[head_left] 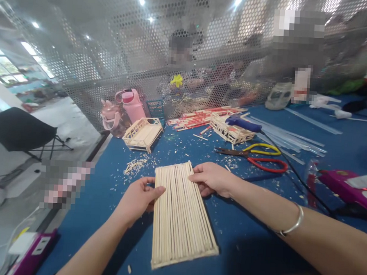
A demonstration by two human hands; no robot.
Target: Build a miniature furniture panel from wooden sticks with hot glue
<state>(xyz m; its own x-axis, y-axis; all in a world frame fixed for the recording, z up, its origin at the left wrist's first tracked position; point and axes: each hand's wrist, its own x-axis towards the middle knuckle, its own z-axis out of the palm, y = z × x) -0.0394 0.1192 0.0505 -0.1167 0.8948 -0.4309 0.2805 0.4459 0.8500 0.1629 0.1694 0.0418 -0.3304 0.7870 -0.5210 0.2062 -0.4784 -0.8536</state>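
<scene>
A flat panel of pale wooden sticks (181, 217) laid side by side rests on the blue table (246, 235) in front of me. My left hand (140, 197) grips its left edge near the far end, thumb on top. My right hand (210, 178) holds the far right corner, fingers curled over the edge. A silver bangle sits on my right wrist.
A small stick-built bed frame (143, 133) and a second stick model (231, 131) stand further back. Pliers with red and yellow handles (256, 155), a blue glue gun (242, 123), loose sticks (199, 117), a pink bottle (131, 105) and wood chips lie around. A perforated metal screen backs the table.
</scene>
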